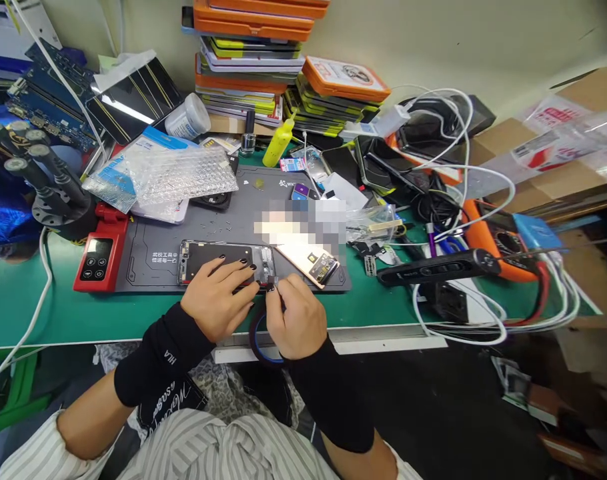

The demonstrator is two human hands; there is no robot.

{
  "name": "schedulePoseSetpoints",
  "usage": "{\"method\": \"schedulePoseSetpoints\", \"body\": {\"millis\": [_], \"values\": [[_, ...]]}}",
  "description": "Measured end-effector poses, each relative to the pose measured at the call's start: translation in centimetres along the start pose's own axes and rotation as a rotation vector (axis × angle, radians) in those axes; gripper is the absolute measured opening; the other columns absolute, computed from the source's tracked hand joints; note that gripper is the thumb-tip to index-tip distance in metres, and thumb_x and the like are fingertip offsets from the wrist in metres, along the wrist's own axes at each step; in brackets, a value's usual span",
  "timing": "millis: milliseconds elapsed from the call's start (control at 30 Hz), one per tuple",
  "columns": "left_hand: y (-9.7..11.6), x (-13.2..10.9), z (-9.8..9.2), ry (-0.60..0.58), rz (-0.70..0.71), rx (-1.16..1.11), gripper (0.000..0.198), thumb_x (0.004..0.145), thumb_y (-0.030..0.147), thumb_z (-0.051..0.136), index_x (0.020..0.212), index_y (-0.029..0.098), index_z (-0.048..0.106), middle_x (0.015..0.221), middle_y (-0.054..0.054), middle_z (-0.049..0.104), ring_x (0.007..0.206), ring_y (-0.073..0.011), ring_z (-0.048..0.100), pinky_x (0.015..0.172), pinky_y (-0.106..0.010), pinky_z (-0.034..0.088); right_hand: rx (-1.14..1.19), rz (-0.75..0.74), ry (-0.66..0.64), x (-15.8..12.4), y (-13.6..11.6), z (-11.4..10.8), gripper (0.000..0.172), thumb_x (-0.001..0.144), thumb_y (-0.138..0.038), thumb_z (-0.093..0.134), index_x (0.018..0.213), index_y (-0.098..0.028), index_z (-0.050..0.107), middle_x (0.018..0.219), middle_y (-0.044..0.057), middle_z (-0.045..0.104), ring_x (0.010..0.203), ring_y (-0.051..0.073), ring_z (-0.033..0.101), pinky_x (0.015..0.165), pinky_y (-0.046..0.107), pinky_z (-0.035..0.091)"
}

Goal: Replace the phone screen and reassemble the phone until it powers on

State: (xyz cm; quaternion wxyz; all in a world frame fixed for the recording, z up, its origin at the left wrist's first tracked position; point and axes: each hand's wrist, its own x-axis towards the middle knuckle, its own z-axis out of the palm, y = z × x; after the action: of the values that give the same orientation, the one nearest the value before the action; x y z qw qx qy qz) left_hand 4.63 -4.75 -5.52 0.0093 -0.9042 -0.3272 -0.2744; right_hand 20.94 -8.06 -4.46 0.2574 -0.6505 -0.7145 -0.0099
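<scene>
An opened phone point(196, 257) lies lengthwise on the grey work mat point(153, 230), its inside facing up. My left hand point(216, 297) rests on it with the fingers stretched out and spread. At the phone's lower right corner my right hand point(298, 317) is closed in a pinch. Between its thumb and finger shows a small dark piece point(272, 281), too small to name. Just right of the phone is a bright, lit screen panel point(306, 257), partly blurred out. A roll of black tape point(256, 340) hangs at the table edge below my hands.
A red device point(101, 257) with a touch panel stands left of the mat. Bubble wrap point(183, 177) covers the mat's back left. To the right lie a black pen-shaped tool point(438, 267), tangled white cables point(463, 327) and an orange multimeter point(503, 240). Orange cases point(346, 77) are stacked behind.
</scene>
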Motion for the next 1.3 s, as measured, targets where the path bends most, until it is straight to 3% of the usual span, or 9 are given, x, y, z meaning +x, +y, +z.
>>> {"method": "schedulePoseSetpoints", "body": {"millis": [133, 333, 700, 1100, 1200, 1300], "values": [[0.1, 0.1, 0.3, 0.020, -0.016, 0.022, 0.020, 0.089, 0.022, 0.051, 0.100, 0.021, 0.067, 0.113, -0.005, 0.069, 0.110, -0.0204, 0.060, 0.097, -0.039, 0.039, -0.029, -0.017, -0.022, -0.4, 0.6, 0.4, 0.032, 0.089, -0.015, 0.041, 0.059, -0.024, 0.036, 0.062, 0.001, 0.044, 0.059, 0.016, 0.041, 0.055, 0.028, 0.029], [0.5, 0.8, 0.8, 0.145, -0.014, 0.114, 0.022, 0.091, 0.017, 0.049, 0.083, 0.022, 0.068, 0.099, 0.000, 0.074, 0.097, -0.0177, 0.066, 0.087, -0.037, 0.044, -0.094, -0.032, -0.038, -0.4, 0.2, 0.3, 0.032, 0.090, -0.016, 0.042, 0.059, -0.023, 0.038, 0.062, 0.003, 0.047, 0.061, 0.018, 0.043, 0.058, 0.030, 0.028], [0.5, 0.9, 0.6, 0.129, 0.015, 0.125, 0.019, 0.091, 0.017, 0.051, 0.084, 0.021, 0.069, 0.103, -0.003, 0.074, 0.097, -0.0191, 0.067, 0.088, -0.039, 0.047, -0.230, -0.027, -0.116, 0.0, -0.3, -0.4, 0.030, 0.088, -0.018, 0.046, 0.058, -0.020, 0.045, 0.060, 0.003, 0.051, 0.055, 0.014, 0.042, 0.052, 0.031, 0.020], [0.2, 0.8, 0.7, 0.172, 0.017, 0.111, 0.021, 0.091, 0.016, 0.049, 0.083, 0.021, 0.069, 0.099, -0.001, 0.075, 0.094, -0.0189, 0.069, 0.087, -0.037, 0.046, -0.081, -0.055, -0.231, 0.1, -0.3, -1.9, 0.030, 0.083, -0.016, 0.044, 0.054, -0.021, 0.038, 0.058, 0.000, 0.045, 0.054, 0.013, 0.041, 0.054, 0.029, 0.026], [0.1, 0.8, 0.4, 0.160, 0.035, 0.109, 0.025, 0.092, 0.015, 0.045, 0.085, 0.021, 0.069, 0.100, -0.002, 0.074, 0.094, -0.0198, 0.069, 0.087, -0.037, 0.046, 0.024, -0.057, -0.179, -0.1, 1.6, -3.2, 0.034, 0.087, -0.019, 0.043, 0.054, -0.021, 0.034, 0.058, -0.002, 0.041, 0.052, 0.010, 0.041, 0.055, 0.025, 0.031], [0.0, 0.8, 0.4, 0.159, 0.051, 0.123, 0.024, 0.091, 0.013, 0.046, 0.086, 0.021, 0.069, 0.100, -0.003, 0.075, 0.094, -0.0202, 0.069, 0.087, -0.037, 0.046, -0.018, 0.051, -0.031, -0.9, 6.0, -4.7, 0.034, 0.087, -0.026, 0.047, 0.055, -0.022, 0.036, 0.056, -0.003, 0.040, 0.050, 0.010, 0.039, 0.052, 0.025, 0.031]]}}
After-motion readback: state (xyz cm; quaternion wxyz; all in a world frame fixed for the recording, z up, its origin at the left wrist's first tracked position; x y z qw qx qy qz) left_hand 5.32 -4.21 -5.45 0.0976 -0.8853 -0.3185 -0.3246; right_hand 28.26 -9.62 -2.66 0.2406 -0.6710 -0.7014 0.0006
